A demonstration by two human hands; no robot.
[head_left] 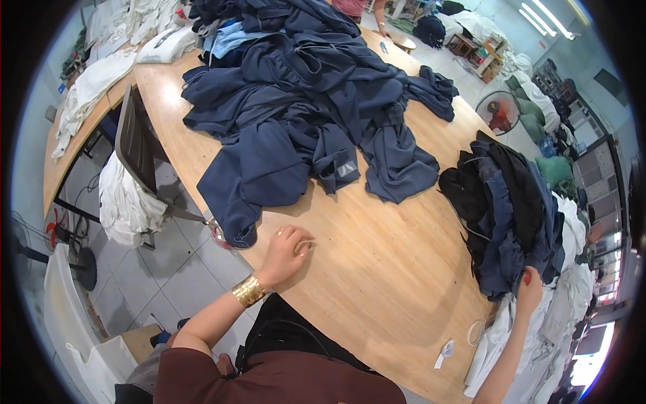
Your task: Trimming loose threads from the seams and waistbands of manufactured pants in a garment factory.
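Note:
A large heap of navy garments (pixel 289 94) covers the far half of the wooden table (pixel 377 269). My left hand (pixel 286 252), below a gold cuff bracelet (pixel 249 291), is over the near left table edge with its fingers curled. Whether anything is inside them I cannot make out. At the right edge, my right hand (pixel 529 288) is closed at the lower end of a pile of black and navy garments (pixel 501 209). A small red thing (pixel 527 277) shows between its fingers, too small to name.
White cloth (pixel 521 343) lies below the right pile. A roll of tape (pixel 476 332) and a small white strip (pixel 444 353) lie near the table's right edge. At the left stand a chair (pixel 134 141) and a table with white garments (pixel 94 84). Another person's hand (pixel 383 30) is at the far end.

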